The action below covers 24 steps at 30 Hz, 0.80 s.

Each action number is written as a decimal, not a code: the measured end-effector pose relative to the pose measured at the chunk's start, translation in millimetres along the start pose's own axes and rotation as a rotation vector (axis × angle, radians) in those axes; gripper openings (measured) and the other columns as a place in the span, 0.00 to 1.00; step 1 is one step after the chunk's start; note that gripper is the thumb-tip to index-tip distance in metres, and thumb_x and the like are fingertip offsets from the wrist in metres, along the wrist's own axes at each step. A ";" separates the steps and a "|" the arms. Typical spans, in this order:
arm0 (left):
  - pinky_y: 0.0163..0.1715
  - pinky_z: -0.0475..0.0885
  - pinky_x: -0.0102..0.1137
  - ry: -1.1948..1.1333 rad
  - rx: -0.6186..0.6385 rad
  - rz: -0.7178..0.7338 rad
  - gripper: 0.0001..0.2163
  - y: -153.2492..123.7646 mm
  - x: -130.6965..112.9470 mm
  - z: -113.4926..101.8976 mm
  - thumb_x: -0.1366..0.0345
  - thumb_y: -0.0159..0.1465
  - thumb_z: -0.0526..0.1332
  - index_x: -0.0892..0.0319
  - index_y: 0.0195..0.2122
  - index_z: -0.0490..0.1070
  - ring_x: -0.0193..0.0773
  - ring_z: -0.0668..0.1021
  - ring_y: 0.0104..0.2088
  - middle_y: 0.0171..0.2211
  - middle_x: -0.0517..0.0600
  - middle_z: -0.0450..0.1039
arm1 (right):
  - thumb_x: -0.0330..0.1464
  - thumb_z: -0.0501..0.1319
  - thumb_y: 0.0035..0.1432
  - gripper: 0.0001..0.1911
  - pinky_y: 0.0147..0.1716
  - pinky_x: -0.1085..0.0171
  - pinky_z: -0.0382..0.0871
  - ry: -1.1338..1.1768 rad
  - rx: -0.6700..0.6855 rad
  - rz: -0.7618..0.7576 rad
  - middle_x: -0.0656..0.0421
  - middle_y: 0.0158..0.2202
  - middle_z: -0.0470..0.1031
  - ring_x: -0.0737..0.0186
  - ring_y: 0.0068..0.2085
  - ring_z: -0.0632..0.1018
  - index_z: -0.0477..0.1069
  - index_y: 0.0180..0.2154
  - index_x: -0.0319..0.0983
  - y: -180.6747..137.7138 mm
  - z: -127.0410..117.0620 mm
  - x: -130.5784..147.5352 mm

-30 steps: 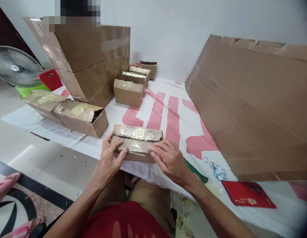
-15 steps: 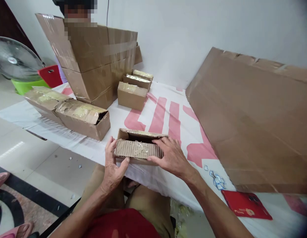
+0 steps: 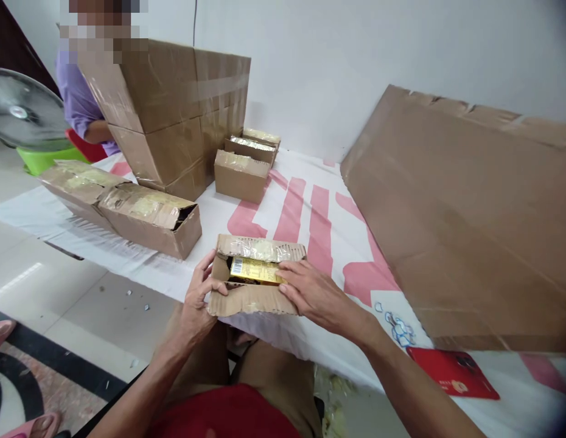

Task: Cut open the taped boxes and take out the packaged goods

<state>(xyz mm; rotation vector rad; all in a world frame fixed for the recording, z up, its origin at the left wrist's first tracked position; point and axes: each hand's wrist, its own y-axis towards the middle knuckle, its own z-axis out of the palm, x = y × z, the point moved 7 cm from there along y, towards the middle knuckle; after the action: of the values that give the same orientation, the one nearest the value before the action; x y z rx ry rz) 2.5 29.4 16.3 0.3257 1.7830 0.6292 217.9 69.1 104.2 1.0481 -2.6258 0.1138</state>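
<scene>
A small cardboard box [image 3: 251,301] lies at the near edge of the white sheet, its two top flaps spread apart. Inside it shows a yellow packet [image 3: 254,271] with a barcode. My left hand [image 3: 197,298] grips the box's left end, thumb on the near flap. My right hand [image 3: 313,293] presses the near flap down on the right, fingertips at the packet's edge. The far flap [image 3: 260,248] carries shiny tape.
Two long taped boxes [image 3: 128,210] lie to the left. A big stacked carton [image 3: 173,115] and several small boxes [image 3: 241,173] stand behind. A large cardboard sheet [image 3: 465,207] leans at the right. A red phone [image 3: 451,380] lies near right. Another person [image 3: 82,103] and a fan [image 3: 22,112] are at far left.
The box's top was shut a second ago. My hands have pulled the near flap toward me, and the yellow packet inside now shows.
</scene>
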 end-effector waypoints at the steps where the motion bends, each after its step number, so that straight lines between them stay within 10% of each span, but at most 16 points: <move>1: 0.57 0.75 0.46 -0.004 0.010 0.005 0.06 1.3 0.8 0.8 0.66 0.67 0.66 0.58 0.32 0.73 0.52 0.72 0.65 0.73 0.59 0.55 | 0.32 0.50 0.73 0.15 0.52 0.51 0.73 -0.070 0.000 -0.013 0.49 0.52 0.79 0.50 0.52 0.78 0.75 0.48 0.38 3.5 2.7 -0.5; 12: 0.61 0.70 0.51 0.057 -0.019 0.028 0.07 10.3 -1.5 4.6 0.61 0.68 0.65 0.54 0.45 0.76 0.54 0.68 0.69 0.70 0.61 0.60 | 0.26 0.61 0.66 0.06 0.33 0.58 0.71 -0.455 0.261 0.173 0.48 0.43 0.83 0.47 0.42 0.83 0.77 0.41 0.36 37.8 -0.5 -2.3; 24: 0.62 0.72 0.51 -0.045 0.022 -0.009 0.13 11.6 9.1 6.2 0.53 0.69 0.62 0.57 0.39 0.79 0.56 0.71 0.66 0.69 0.62 0.62 | 0.31 0.69 0.59 0.34 0.60 0.44 0.69 -0.528 0.000 0.009 0.40 0.72 0.59 0.37 0.71 0.63 0.65 0.65 0.35 33.7 -6.4 -8.1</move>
<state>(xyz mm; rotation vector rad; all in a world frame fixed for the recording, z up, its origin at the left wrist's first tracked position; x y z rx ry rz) 4.4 45.2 14.5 0.3439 1.7484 0.5919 202.0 100.2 109.1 1.1991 -3.0906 -0.1882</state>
